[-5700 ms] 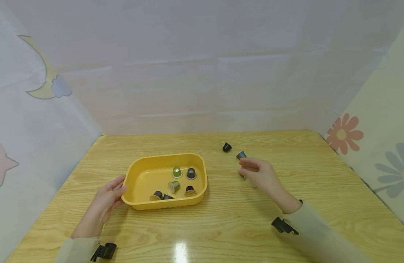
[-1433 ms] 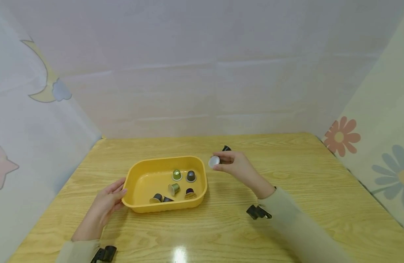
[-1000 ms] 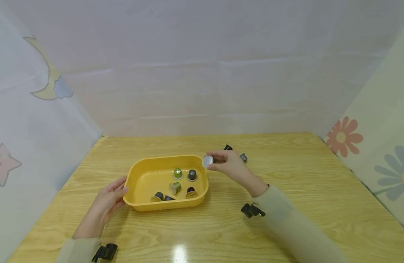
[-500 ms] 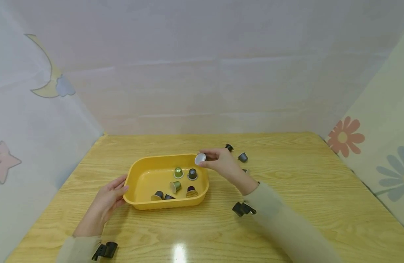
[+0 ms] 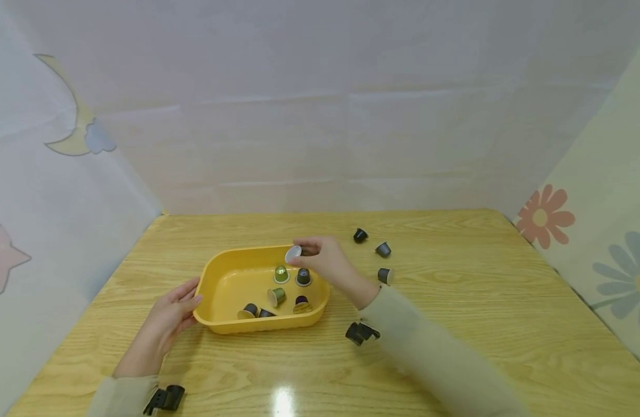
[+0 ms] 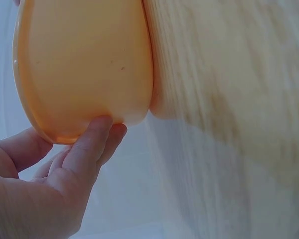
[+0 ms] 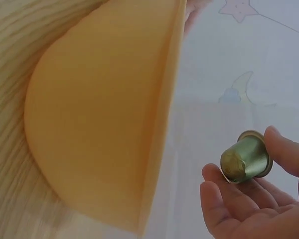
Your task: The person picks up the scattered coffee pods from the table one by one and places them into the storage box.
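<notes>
My left hand (image 5: 168,313) grips the left end of a yellow plastic basin (image 5: 220,318), thumb at the rim and fingers against the outer wall, as the left wrist view shows (image 6: 84,55). Between thumb and fingers, my right hand (image 5: 327,263) pinches a coffee capsule (image 5: 293,253) above the basin's back right part. Its pale lid faces the head camera, while the right wrist view shows the capsule's shiny green body (image 7: 246,157). Inside the basin lie several capsules: a bright green one (image 5: 281,274), a dull green one (image 5: 276,296), and dark ones (image 5: 303,277) toward the right and front.
Right of the basin, three more capsules lie on the wooden table (image 5: 455,324): a black one (image 5: 360,235), a grey-blue one (image 5: 383,249) and a dark grey one (image 5: 384,275). Pale printed cloth stands behind the table and at both sides.
My right hand was among the capsules on the right of the table. It has since picked one up and carried it left over the basin. The left hand and basin stay put.
</notes>
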A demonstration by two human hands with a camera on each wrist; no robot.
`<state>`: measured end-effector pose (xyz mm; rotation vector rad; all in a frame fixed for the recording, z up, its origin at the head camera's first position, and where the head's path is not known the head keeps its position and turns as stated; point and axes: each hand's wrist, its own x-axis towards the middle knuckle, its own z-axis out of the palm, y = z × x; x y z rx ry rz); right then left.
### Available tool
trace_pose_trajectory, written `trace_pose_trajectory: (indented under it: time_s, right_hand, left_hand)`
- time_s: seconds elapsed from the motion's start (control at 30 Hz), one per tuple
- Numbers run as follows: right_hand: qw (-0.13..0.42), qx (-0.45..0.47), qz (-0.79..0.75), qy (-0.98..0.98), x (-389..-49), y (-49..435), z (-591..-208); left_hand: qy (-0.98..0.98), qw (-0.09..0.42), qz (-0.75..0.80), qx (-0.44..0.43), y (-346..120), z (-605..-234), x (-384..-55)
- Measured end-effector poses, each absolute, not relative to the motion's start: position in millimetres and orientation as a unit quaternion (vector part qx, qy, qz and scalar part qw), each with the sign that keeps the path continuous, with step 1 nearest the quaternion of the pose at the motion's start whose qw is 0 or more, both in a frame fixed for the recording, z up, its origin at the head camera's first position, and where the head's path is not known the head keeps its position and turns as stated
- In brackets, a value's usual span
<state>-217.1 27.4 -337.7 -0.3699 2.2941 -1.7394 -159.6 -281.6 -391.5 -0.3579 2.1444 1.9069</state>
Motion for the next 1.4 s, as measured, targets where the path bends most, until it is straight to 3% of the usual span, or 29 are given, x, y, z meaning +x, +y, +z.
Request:
trace_pose_trajectory:
  time_s: [0.3,0.67,1.4]
  right_hand:
    - [0.127,-0.128,-0.559,0.809,-221,-7,-343]
    - [0.176,-0.092,-0.557,0.807,-223,-34,-352]
    - [0.184,-0.092,-0.559,0.803,-217,-18,-363]
  left_hand:
    - [0.735,0.126,0.655,-0.122,-282,-391,-160]
    - [0.734,0.13,0.656,-0.12,-282,-391,-160]
    - [0.736,0.135,0.653,-0.118,-283,-392,-159]
